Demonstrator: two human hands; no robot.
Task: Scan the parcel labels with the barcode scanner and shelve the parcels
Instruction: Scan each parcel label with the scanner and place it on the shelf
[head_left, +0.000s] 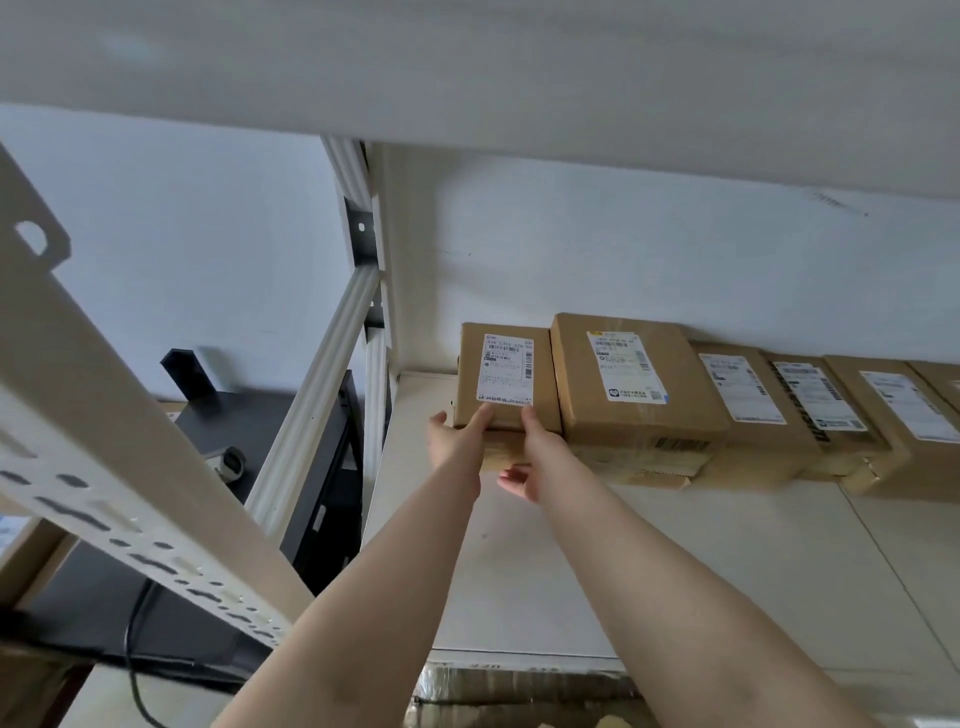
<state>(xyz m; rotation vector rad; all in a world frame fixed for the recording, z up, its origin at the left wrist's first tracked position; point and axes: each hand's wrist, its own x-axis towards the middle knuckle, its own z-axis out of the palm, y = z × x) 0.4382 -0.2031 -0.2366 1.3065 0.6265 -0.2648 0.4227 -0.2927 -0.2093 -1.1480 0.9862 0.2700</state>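
Shelving is the step in hand: the parcel (506, 376) stands label-out at the left end of the row on the shelf (675, 561), just beside the next box (631, 384). The left hand (457, 436) grips its lower left corner; the right hand (535, 457) grips its lower edge, thumb on the front. The next move, as I judge it, calls for letting go and fetching another parcel.

At three o'clock the row of parcels (810, 410) runs off the frame edge. Print on the nearest parcel's label (506, 370) is too small to read. Both forearms are cut off at six o'clock.
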